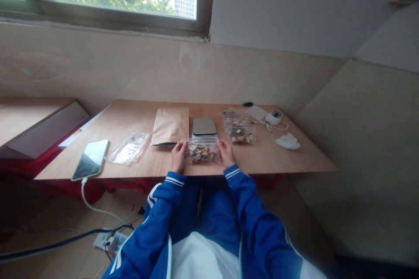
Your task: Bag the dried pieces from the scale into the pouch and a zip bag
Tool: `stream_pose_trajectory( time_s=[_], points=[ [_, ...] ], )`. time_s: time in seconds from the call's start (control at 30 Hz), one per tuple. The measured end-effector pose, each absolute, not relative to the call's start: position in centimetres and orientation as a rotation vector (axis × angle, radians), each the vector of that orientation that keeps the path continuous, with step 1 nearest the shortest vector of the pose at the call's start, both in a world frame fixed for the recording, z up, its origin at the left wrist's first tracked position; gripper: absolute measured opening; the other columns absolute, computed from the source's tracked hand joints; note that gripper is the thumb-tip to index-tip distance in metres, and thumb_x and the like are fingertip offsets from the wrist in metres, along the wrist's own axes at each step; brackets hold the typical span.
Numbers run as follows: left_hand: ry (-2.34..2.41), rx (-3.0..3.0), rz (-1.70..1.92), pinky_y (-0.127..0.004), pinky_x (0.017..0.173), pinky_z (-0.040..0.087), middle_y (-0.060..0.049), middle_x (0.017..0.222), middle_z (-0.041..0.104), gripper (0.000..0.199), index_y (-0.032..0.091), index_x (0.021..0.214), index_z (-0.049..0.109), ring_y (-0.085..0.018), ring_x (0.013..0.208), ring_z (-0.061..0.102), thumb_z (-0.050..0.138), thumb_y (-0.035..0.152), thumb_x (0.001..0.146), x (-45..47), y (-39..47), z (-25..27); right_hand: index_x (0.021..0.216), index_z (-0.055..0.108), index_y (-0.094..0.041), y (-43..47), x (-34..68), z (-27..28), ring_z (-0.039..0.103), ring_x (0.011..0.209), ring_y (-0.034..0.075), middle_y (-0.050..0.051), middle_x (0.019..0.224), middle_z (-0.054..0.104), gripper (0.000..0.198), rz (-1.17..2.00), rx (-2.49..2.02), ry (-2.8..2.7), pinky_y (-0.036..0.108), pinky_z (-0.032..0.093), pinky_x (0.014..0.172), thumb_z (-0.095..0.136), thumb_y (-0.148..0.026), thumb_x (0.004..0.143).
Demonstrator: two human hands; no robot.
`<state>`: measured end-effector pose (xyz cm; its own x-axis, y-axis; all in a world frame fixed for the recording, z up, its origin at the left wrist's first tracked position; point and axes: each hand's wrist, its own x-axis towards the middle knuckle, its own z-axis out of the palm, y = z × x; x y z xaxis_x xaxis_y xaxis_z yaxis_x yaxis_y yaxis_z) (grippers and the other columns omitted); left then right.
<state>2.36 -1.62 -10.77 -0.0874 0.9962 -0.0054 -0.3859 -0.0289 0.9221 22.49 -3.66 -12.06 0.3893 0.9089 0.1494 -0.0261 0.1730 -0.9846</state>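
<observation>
A clear zip bag [203,154] with brown and pale dried pieces inside lies near the table's front edge. My left hand [178,157] grips its upper left corner, and my right hand [225,153] pinches the upper right one. Just behind the bag stands a small digital scale [204,126] with a flat metal top. A brown kraft paper pouch [170,125] lies left of the scale. To the right, filled zip bags [242,135] of similar dried pieces lie one behind the other. Flat, clear plastic bags [131,147] rest farther left.
At the table's left front corner a phone [91,160] is plugged into a white cable. A white fan-like device [273,117] with a cord, crumpled white tissue [288,141] and a green-handled tool [248,104] lie on the right. A power strip [111,240] sits on the floor.
</observation>
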Motion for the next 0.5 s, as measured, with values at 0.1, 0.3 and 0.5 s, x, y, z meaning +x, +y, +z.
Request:
stream_pose_trajectory(
  time_s=[0.1,0.3,0.5],
  points=[
    [0.953,0.875,1.437,-0.021,0.053,0.042,0.001,0.066,0.061,0.036,0.014,0.078,0.066,-0.009,0.056,0.054,0.076,0.046,0.064,2.34,-1.62,-10.61,0.088,0.065,-0.016,-3.45,22.57,-12.34,0.062,0.068,0.014,0.001,0.074,0.067,0.039,0.815,-1.194,-0.923,0.025,0.049,0.064,0.067,-0.052,0.072],
    [0.943,0.857,1.434,-0.020,0.049,0.039,0.001,0.064,0.061,0.038,0.014,0.079,0.067,-0.008,0.053,0.053,0.077,0.047,0.063,2.27,-1.65,-10.60,0.084,0.065,-0.017,-3.38,22.27,-12.21,0.063,0.066,0.015,0.002,0.073,0.068,0.038,0.813,-1.182,-0.871,0.026,0.049,0.063,0.070,-0.052,0.068],
    [0.945,0.845,1.422,-0.020,0.047,0.040,0.002,0.061,0.059,0.039,0.014,0.075,0.063,-0.009,0.051,0.052,0.077,0.048,0.062,2.10,-1.86,-10.63,0.082,0.065,-0.017,-3.60,22.23,-11.92,0.063,0.065,0.015,0.002,0.071,0.068,0.039,0.829,-1.181,-0.843,0.027,0.049,0.061,0.073,-0.051,0.065]
  ],
)
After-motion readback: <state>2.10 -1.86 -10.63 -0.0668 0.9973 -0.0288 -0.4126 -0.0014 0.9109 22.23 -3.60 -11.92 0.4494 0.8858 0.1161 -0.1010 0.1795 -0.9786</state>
